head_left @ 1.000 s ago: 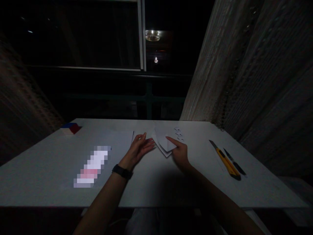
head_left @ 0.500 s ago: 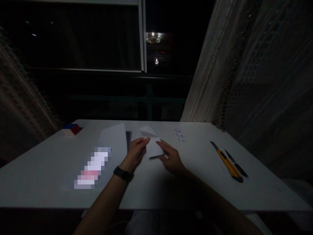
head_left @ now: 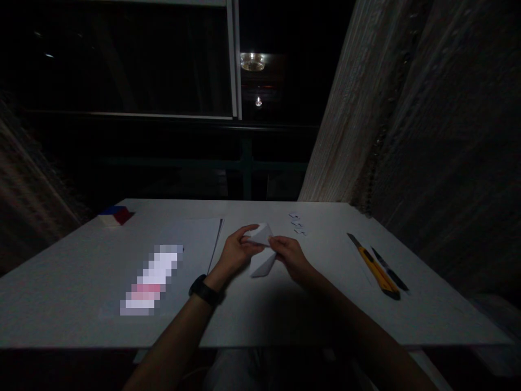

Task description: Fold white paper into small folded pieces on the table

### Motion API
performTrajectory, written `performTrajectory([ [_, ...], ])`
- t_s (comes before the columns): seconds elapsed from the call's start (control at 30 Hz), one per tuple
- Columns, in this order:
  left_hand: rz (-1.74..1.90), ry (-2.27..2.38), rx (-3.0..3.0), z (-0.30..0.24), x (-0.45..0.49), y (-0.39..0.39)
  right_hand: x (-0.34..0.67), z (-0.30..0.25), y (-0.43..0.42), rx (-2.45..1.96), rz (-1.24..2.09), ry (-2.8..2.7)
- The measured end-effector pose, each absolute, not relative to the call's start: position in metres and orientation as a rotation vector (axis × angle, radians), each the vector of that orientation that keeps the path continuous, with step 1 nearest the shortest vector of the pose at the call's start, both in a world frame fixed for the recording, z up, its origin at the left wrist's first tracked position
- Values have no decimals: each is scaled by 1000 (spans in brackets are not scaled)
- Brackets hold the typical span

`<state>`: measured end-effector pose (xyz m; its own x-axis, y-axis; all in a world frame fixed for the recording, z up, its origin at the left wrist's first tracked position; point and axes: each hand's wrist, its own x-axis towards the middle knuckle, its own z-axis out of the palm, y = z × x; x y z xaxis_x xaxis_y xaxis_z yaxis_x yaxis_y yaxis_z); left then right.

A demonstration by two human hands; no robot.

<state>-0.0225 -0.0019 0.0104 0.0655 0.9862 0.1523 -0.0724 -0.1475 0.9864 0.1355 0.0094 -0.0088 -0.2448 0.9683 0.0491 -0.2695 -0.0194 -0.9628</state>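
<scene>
Between my two hands is a folded piece of white paper (head_left: 262,262), held a little above the white table (head_left: 321,320). My left hand (head_left: 236,250) grips its upper left part, with a dark watch (head_left: 204,290) on that wrist. My right hand (head_left: 291,254) pinches the paper's right edge near the middle, thumb and fingers together. One folded flap shows above the fingers and another points down below them. The fingers hide part of the folds.
Left of my hands lie white sheets (head_left: 199,239) and a bright, pixelated phone-like rectangle (head_left: 152,277). A blue, red and white block (head_left: 115,215) sits far left. Small marked paper pieces (head_left: 297,224) lie beyond my right hand. Rightward are a yellow box cutter (head_left: 374,269) and a dark pen-like tool (head_left: 389,270).
The paper has been turned and tilted, now showing a flap above and one below my fingers. The raised sheet on the left now lies flat. My hands have shifted slightly right.
</scene>
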Motion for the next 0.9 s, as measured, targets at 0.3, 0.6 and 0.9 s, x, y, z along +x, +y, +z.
performTrajectory([
  [0.3, 1473, 1151, 1100, 13, -11, -2, 127, -4, 10, -960, 1335, -1095],
  [0.6, 1473, 1110, 1317, 11, -11, -1, 126, 0, 7, -819, 1317, -1111],
  [0.9, 1437, 1173, 1404, 16, -8, -6, 136, 13, 9, -737, 1099, -1242],
])
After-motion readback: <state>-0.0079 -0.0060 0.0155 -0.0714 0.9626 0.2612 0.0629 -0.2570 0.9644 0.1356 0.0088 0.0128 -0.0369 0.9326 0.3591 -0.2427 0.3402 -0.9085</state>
